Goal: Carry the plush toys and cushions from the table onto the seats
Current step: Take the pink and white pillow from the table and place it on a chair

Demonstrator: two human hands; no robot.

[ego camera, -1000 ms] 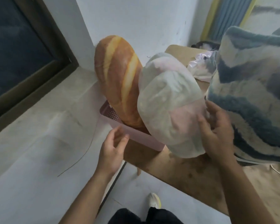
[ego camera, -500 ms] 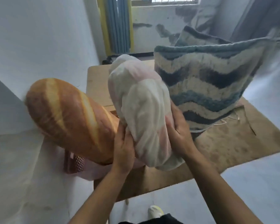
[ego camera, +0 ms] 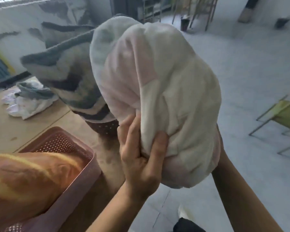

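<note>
The person holds a white and pale pink plush cushion (ego camera: 166,97) up in the air, off the tabletop (ego camera: 23,131) and over the grey floor (ego camera: 249,72) beside it. The left hand (ego camera: 139,158) has a firm grip on the cushion's lower end, with the thumb and fingers pinching a fold of the soft fabric. The right hand (ego camera: 219,141) reaches up behind the cushion and only its edge shows, so it cannot be told how that grip is set.

At the near corner of the tabletop stands a pink perforated basket (ego camera: 89,164). A bread-shaped cushion (ego camera: 32,173), orange-brown with pale stripes, lies in it and sticks out over its rim.

Farther back, partly hidden behind the raised cushion, is a darker perforated basket (ego camera: 107,128). The lower end of a blue-grey striped cushion (ego camera: 65,72) appears to sit in it, and the cushion rises well above it.

A crumpled white cloth (ego camera: 28,102) lies on the tabletop near the far edge. A green folding chair (ego camera: 285,114) stands on the floor to the right, well apart from the tabletop.
</note>
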